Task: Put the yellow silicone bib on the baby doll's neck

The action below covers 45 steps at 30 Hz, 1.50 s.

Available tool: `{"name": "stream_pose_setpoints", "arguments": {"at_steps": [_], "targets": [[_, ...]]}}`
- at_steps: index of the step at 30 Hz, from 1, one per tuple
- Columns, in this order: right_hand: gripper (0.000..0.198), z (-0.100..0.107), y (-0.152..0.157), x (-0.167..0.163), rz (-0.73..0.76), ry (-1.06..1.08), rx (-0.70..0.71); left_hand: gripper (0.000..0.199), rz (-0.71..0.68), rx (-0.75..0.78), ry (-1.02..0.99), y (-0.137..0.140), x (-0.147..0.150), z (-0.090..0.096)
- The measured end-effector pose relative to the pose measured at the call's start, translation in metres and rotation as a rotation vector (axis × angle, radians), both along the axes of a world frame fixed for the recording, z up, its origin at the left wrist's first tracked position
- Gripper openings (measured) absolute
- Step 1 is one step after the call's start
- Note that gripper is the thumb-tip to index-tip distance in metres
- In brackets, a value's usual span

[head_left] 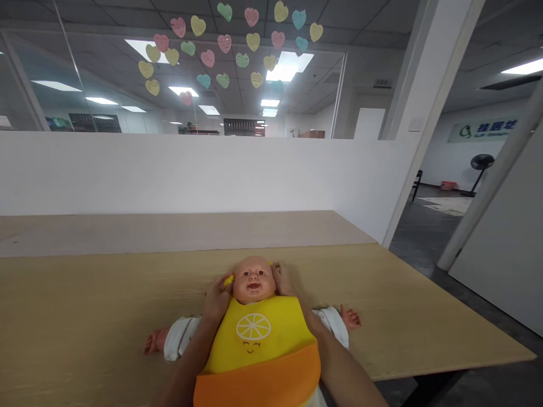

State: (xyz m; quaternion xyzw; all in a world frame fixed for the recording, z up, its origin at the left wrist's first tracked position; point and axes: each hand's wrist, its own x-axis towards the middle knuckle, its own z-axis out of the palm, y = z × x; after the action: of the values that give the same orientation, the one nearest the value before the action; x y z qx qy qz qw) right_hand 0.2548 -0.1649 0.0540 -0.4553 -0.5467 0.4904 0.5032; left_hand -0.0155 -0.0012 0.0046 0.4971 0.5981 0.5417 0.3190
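Wooden bench (85, 316) across the lower view, white partition wall (169, 169) behind it. Left hand (217, 299) curled at the doll's neck, fingers closed on the yellow bib strap (229, 280) beside the cheek. Baby doll (253, 280) lying face up at the middle of the bench, arms spread, yellow and orange bib (258, 350) over its chest. Right hand (282, 280) cupped against the other side of the head, grip hidden. Paper hearts (224, 45) stuck on the glass above.

Head view — forward, down, close
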Motion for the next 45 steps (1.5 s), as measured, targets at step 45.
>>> {"name": "stream_pose_setpoints", "arguments": {"at_steps": [45], "targets": [[0.037, 0.024, 0.154, -0.04, -0.118, 0.098, 0.357, 0.036, 0.198, 0.279, -0.003, -0.042, -0.002, 0.042]]}}
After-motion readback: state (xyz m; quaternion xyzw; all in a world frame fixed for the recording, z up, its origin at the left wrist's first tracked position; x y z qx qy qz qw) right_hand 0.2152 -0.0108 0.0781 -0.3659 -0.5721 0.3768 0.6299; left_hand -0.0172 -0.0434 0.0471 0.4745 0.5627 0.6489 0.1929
